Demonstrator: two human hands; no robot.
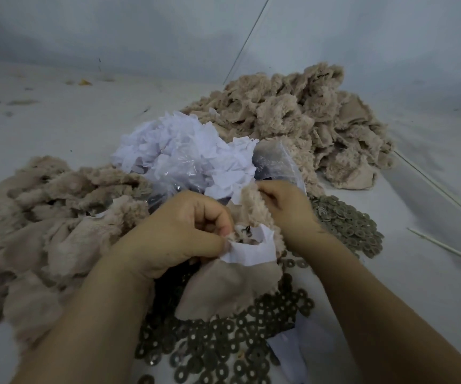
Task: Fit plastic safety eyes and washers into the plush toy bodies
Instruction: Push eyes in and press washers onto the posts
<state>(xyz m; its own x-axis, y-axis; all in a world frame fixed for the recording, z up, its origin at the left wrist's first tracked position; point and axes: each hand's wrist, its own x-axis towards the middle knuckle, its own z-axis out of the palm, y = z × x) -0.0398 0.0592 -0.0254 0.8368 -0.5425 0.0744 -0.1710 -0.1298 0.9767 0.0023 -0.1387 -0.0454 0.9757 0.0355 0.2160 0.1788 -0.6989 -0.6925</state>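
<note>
I hold a beige plush toy body (225, 289) turned inside out over the table, with a white lining patch (254, 252) showing. A small dark eye post (247, 230) pokes up through the fabric between my hands. My left hand (185, 234) pinches the fabric edge just left of the post. My right hand (287, 207) grips the fluffy upper edge of the same body. Several grey ring washers (223, 342) lie spread below and to the right.
A heap of beige plush bodies (301, 117) lies at the back right, another heap (43, 223) at the left. A clear plastic bag with white patches (185, 153) sits behind my hands. Thin white sticks (445, 249) lie at the right.
</note>
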